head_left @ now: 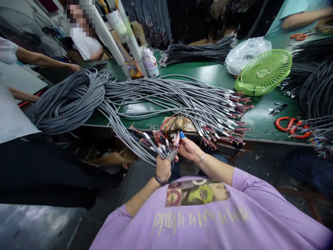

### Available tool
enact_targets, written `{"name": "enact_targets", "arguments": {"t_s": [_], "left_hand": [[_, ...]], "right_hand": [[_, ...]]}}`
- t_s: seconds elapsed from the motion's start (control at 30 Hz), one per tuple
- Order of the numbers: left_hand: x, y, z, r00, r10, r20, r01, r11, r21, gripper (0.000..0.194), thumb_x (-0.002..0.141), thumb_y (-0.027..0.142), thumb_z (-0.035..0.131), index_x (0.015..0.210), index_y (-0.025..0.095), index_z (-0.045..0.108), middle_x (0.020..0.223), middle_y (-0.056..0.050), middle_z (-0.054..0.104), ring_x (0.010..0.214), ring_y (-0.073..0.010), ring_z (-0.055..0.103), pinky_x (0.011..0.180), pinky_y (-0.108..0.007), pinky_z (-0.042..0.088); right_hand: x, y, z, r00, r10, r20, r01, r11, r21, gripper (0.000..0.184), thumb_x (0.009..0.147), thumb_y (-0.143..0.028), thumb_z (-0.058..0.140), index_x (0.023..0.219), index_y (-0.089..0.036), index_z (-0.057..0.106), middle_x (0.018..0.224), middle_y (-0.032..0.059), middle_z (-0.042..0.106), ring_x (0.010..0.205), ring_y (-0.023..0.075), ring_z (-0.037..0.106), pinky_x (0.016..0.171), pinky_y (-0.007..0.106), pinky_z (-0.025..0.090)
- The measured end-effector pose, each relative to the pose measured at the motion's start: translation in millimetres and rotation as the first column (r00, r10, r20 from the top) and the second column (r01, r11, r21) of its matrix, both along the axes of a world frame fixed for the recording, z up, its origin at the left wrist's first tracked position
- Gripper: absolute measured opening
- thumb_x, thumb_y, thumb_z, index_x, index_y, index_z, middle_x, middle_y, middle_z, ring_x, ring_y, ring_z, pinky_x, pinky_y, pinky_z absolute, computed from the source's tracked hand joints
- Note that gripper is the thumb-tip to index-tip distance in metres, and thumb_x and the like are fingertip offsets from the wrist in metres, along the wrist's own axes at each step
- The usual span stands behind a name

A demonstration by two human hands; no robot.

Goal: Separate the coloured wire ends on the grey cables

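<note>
My left hand [163,168] is closed around several grey cables [153,144] near their stripped ends, where thin coloured wires fan out past white wrapped bands. A grey covering [171,155] sits on its thumb. Close against it, my right hand [191,149], with a blue cover [182,134] on one fingertip, pinches a small pink clip-like piece [177,139] at the wire ends. Its exact kind is too small to make out. Beyond both hands, a large bundle of grey cables [166,88] stretches across the green table [208,73], its coloured wire ends pointing right.
A brownish block-like object [180,124] sits at the table edge before my hands. To the right are orange-handled scissors [292,127], small cutters [278,109], a green fan [264,73] and black cables [318,83]. A co-worker's arm [47,60] reaches the coiled cables at left.
</note>
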State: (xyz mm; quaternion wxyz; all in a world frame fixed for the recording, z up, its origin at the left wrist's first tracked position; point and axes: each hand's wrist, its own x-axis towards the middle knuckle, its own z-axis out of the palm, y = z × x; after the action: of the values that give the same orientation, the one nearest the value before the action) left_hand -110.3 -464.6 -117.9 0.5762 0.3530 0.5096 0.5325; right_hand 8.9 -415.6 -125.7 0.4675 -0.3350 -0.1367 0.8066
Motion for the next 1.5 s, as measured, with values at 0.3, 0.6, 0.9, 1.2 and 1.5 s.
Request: {"name": "enact_targets", "arguments": {"t_s": [0.3,0.6,0.9,1.2,1.5], "left_hand": [[-4,-6,0.1,1.000,0.007,0.021,-0.007,1.000,0.005,0.022,0.064,0.032,0.076,0.058,0.014,0.065,0.049,0.000,0.061,0.045,-0.0127,0.058,0.046,-0.024,0.048],[-16,-12,-2.3,0.974,-0.217,-0.069,0.218,0.976,0.022,0.023,0.068,0.033,0.075,0.058,0.014,0.066,0.052,-0.003,0.063,0.050,-0.0135,0.058,0.052,-0.025,0.047],[-16,-10,-1.6,0.952,-0.294,-0.087,0.300,0.951,0.073,0.022,0.073,0.029,0.072,0.059,0.014,0.066,0.053,-0.003,0.063,0.050,-0.0124,0.056,0.053,-0.024,0.046],[-11,-7,-4.6,0.993,-0.116,0.003,0.115,0.991,0.067,0.023,0.073,0.031,0.072,0.059,0.013,0.067,0.052,-0.003,0.063,0.050,-0.0132,0.059,0.053,-0.024,0.047],[-9,-4,5.6,0.993,-0.113,0.045,0.109,0.990,0.085,0.023,0.071,0.028,0.073,0.054,0.014,0.064,0.050,-0.001,0.061,0.048,-0.0122,0.057,0.050,-0.024,0.046]], "right_hand": [[16,-20,-5.4,0.991,0.134,-0.010,-0.134,0.991,0.016,0.049,0.082,-0.063,0.054,0.086,-0.015,0.062,0.079,0.0048,0.064,0.068,0.0117,0.059,0.061,0.023,0.048],[19,-40,7.0,0.898,0.113,0.426,-0.269,0.906,0.326,0.034,0.068,-0.043,0.076,0.076,-0.015,0.060,0.058,-0.0019,0.060,0.052,0.0090,0.050,0.053,0.021,0.037],[30,-39,12.5,0.833,0.067,0.549,-0.283,0.905,0.318,0.033,0.064,-0.042,0.078,0.071,-0.014,0.062,0.060,-0.0012,0.060,0.055,0.0097,0.049,0.053,0.023,0.038],[27,-45,7.3,0.881,0.039,0.471,-0.188,0.943,0.274,0.037,0.059,-0.041,0.082,0.069,-0.012,0.062,0.060,-0.0030,0.056,0.054,0.0069,0.047,0.051,0.020,0.038],[35,-31,-10.0,0.986,0.032,0.161,-0.046,0.995,0.083,0.038,0.070,-0.048,0.074,0.076,-0.014,0.061,0.062,-0.0017,0.058,0.050,0.0067,0.050,0.049,0.020,0.045]]}}
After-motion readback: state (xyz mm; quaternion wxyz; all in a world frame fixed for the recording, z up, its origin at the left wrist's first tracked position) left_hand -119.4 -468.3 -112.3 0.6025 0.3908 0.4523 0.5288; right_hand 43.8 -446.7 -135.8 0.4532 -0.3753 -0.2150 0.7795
